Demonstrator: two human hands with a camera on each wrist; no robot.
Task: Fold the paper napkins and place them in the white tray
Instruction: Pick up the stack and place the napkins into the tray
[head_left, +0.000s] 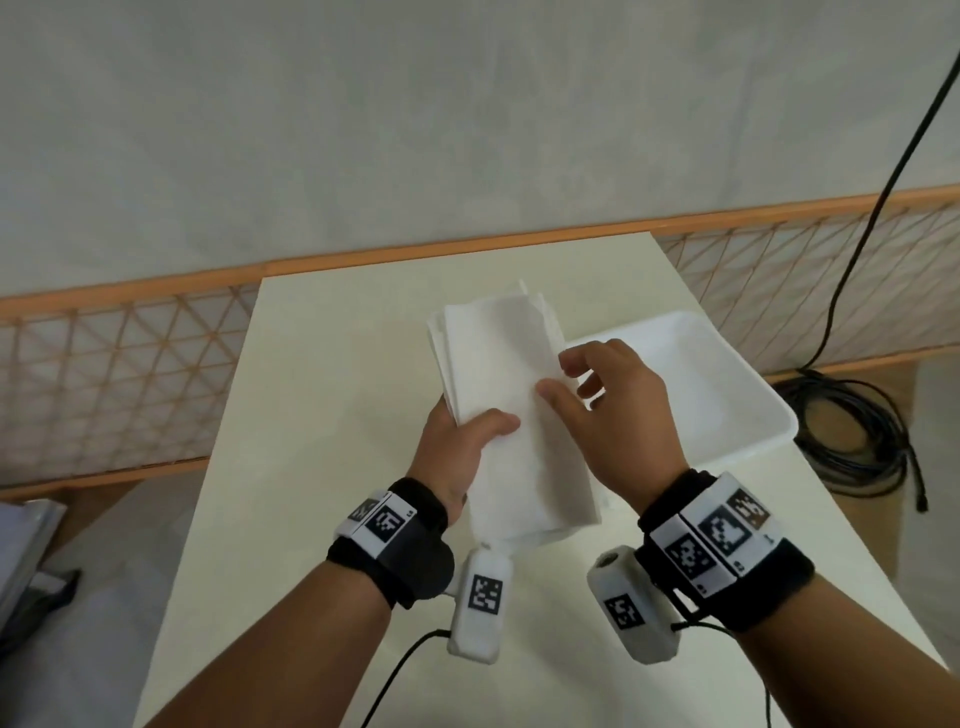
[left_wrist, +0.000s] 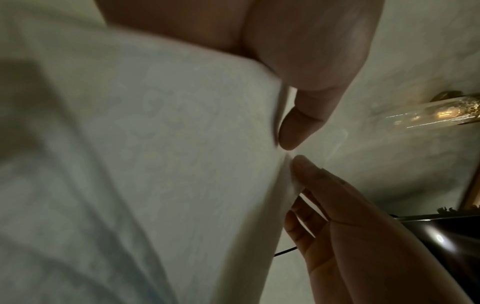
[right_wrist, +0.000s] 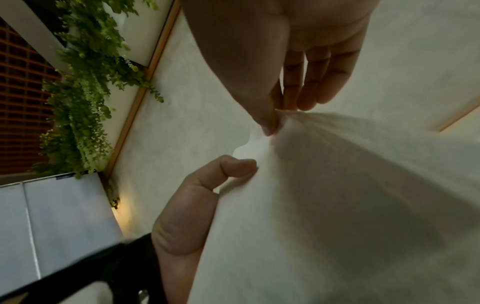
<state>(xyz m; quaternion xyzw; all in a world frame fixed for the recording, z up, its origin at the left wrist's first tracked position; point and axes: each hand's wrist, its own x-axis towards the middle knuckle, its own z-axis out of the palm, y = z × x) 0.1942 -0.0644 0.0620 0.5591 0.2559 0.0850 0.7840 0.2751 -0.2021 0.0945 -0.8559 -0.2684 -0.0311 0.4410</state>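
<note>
A stack of white paper napkins (head_left: 498, 384) is lifted above the cream table (head_left: 332, 395) in the head view. My left hand (head_left: 470, 421) grips its lower left side, thumb on top and fingers hidden beneath. My right hand (head_left: 558, 376) pinches the top napkin's right edge between thumb and forefinger. The white tray (head_left: 727, 400) lies just right of the hands, and no napkin shows inside it. In the right wrist view my right hand (right_wrist: 274, 121) bunches the napkin (right_wrist: 337, 205) edge, near the left thumb (right_wrist: 233, 166). The left wrist view shows the napkins (left_wrist: 155, 164), my left thumb (left_wrist: 298, 125) and right hand (left_wrist: 337, 216).
A black coiled cable (head_left: 852, 431) lies on the floor right of the table, with a cord rising up the wall. An orange lattice fence (head_left: 104, 374) runs behind the table. Grey items (head_left: 26, 561) sit at the lower left.
</note>
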